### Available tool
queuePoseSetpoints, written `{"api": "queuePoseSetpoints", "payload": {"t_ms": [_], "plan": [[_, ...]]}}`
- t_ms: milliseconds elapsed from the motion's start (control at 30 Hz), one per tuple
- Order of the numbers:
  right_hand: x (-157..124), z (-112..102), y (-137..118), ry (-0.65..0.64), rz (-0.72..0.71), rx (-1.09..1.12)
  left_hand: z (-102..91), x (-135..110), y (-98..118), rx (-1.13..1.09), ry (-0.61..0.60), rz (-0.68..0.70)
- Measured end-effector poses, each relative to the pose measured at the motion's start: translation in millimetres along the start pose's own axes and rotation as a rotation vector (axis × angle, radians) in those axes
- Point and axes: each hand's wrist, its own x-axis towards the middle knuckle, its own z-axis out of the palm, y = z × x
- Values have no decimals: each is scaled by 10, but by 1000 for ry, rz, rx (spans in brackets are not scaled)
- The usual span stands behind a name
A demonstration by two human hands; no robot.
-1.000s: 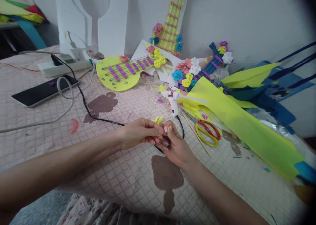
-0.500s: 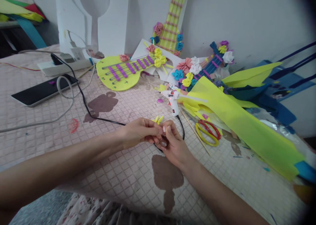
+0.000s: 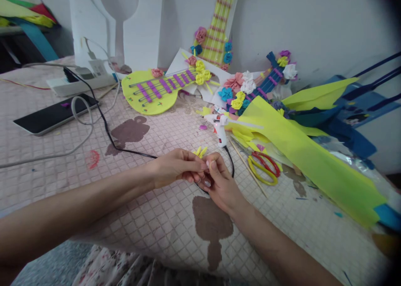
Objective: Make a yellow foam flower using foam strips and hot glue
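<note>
My left hand (image 3: 177, 169) and my right hand (image 3: 219, 181) meet over the quilted pink cloth (image 3: 150, 219), fingertips pinched together. Between them sits a small yellow foam piece (image 3: 199, 151), its petal tips poking up above my fingers. Both hands are closed on it. Just beyond them lies a white glue gun (image 3: 219, 129) with a red light, its black cord (image 3: 106, 129) running left under my hands. Red and yellow scissors (image 3: 263, 167) lie to the right of my right hand, beside a thin wooden stick (image 3: 247, 169).
A yellow foam guitar (image 3: 153, 91) lies farther back, with other flower-decked guitars (image 3: 219, 31) against the wall. Large yellow foam sheets (image 3: 307, 152) and blue bags (image 3: 360, 110) fill the right. A dark tablet (image 3: 53, 115), white cable and power strip (image 3: 81, 82) sit at the left.
My fingers have shifted slightly around the yellow piece; the hands stay in the same place.
</note>
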Motion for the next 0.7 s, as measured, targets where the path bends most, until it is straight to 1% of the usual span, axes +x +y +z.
{"api": "queuePoseSetpoints", "payload": {"t_ms": [200,467,700], "plan": [[-4,34,1,3,3,-25,17,7,-6,16,35,4],[-10,14,-49,32,88,40,2,2,-10,-73,-54,-4],[-11,11,-12,18,38,-38,-8,-1,-6,-14,-15,-9]]}}
